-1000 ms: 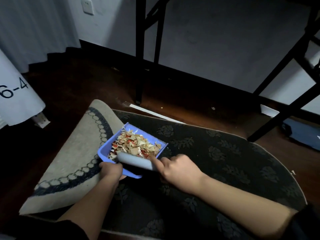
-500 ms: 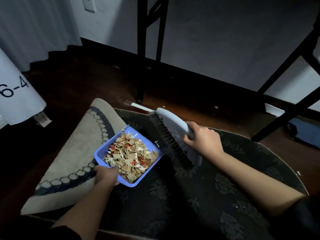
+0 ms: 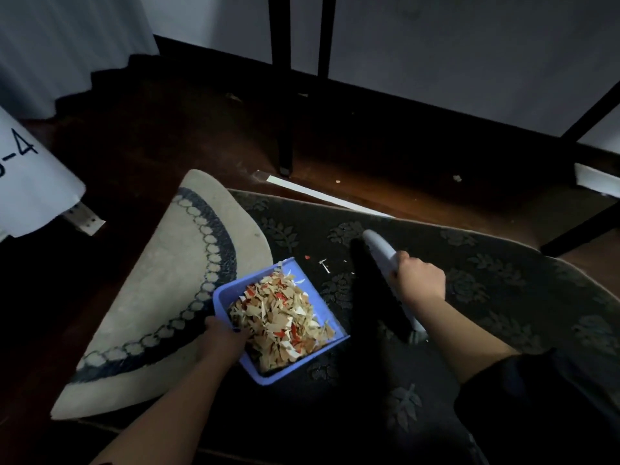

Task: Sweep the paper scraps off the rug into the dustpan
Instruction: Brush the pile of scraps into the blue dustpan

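A blue dustpan [image 3: 332, 350] heaped with tan, white and red paper scraps [image 3: 281, 317] sits on the dark floral rug [image 3: 469, 297]. My left hand [image 3: 223, 337] grips the dustpan's near left rim. My right hand [image 3: 417, 278] holds the pale handle of a hand brush [image 3: 380, 251], whose dark bristles rest on the rug to the right of the dustpan. A few tiny loose scraps [image 3: 323, 265] lie on the rug between the dustpan's open mouth and the brush.
The rug's left corner [image 3: 174, 297] is folded over, showing its beige underside. Black table legs [image 3: 285, 95] stand behind on the wooden floor. A white paper strip [image 3: 322, 196] lies at the rug's far edge. A white sheet [image 3: 30, 182] hangs at left.
The brush has swung from inside the dustpan out to the right and down onto the rug. The dustpan has turned and shifted nearer to me.
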Tool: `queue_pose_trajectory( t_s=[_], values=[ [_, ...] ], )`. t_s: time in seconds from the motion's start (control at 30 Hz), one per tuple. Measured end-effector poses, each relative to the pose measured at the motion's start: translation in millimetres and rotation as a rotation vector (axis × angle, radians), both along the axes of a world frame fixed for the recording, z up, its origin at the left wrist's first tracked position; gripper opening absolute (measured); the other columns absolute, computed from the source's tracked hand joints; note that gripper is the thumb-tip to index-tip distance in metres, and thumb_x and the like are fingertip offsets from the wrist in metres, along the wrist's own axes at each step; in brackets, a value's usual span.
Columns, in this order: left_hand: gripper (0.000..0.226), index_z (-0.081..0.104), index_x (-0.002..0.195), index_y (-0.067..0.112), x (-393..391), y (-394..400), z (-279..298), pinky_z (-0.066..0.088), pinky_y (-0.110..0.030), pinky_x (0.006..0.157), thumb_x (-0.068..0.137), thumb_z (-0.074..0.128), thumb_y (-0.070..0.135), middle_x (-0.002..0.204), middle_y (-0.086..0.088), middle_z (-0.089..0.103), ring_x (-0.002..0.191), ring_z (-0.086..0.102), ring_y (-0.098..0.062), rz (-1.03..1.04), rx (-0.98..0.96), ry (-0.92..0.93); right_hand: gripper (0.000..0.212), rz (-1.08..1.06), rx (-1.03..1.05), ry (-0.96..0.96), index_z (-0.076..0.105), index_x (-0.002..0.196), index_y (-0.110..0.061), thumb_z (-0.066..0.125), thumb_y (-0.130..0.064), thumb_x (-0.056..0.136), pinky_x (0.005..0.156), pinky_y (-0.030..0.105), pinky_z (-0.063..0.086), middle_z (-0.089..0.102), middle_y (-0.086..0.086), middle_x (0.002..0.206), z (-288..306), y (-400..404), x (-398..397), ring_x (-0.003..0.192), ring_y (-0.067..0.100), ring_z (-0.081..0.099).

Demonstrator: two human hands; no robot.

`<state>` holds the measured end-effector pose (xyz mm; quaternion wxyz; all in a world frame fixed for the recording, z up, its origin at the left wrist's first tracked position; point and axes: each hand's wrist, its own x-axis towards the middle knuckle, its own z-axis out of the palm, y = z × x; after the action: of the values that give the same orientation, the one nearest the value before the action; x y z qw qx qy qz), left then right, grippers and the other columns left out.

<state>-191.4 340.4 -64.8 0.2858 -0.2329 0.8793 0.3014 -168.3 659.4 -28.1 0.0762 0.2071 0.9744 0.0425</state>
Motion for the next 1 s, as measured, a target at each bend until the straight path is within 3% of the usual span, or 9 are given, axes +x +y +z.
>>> queue_pose_trajectory(
  t_s=[0.3,0.47,0.7,0.9,1.0],
  values=[
    [0.075,0.026,0.135,-0.011,-10.0,10.4,-5.9,0.041,-0.042,0.096,0.088,0.067,0.03,0.137,-0.029,0.044,0.124,0.048,-0.04,-0.049,-0.036,-0.003,0.039,0.27,-0.133,-0.113,0.046,0.124,-0.027,0.049,-0.042,0.089,0.067,0.031,0.044,0.068,0.006,0.102,-2.8,-29.4,8.4,0.092,0.03,0.065],
    [0.079,0.022,0.139,-0.009,-8.9,9.4,-8.6,0.041,-0.043,0.096,0.086,0.068,0.03,0.139,-0.028,0.042,0.125,0.047,-0.04,-0.039,-0.011,-0.004,0.036,0.258,-0.047,0.035,0.048,0.12,-0.028,0.049,-0.043,0.088,0.061,0.03,0.041,0.069,0.004,0.098,18.5,-11.1,10.6,0.087,0.028,0.067],
    [0.076,0.024,0.137,-0.008,-8.8,11.1,-8.8,0.045,-0.044,0.095,0.086,0.068,0.027,0.137,-0.028,0.043,0.121,0.05,-0.041,-0.026,-0.007,-0.011,0.032,0.144,0.037,-0.047,0.045,0.118,-0.016,0.048,-0.035,0.094,0.059,0.03,0.038,0.068,0.005,0.099,-2.5,-0.4,6.2,0.087,0.03,0.067],
    [0.078,0.023,0.136,-0.009,-9.4,8.9,-12.7,0.049,-0.046,0.093,0.085,0.069,0.028,0.134,-0.029,0.045,0.116,0.054,-0.042,-0.039,-0.012,-0.009,0.039,0.335,-0.055,-0.116,0.043,0.124,-0.024,0.048,-0.043,0.09,0.062,0.031,0.039,0.067,0.004,0.104,-19.1,-27.1,15.6,0.091,0.029,0.066],
    [0.075,0.025,0.132,-0.009,-10.9,6.9,-15.2,0.052,-0.049,0.089,0.084,0.07,0.027,0.128,-0.031,0.049,0.107,0.059,-0.043,-0.017,-0.002,-0.014,0.042,0.34,-0.071,-0.058,0.044,0.127,-0.029,0.046,-0.047,0.089,0.063,0.03,0.044,0.069,0.003,0.101,-4.3,-22.5,19.4,0.088,0.029,0.066]
  ],
)
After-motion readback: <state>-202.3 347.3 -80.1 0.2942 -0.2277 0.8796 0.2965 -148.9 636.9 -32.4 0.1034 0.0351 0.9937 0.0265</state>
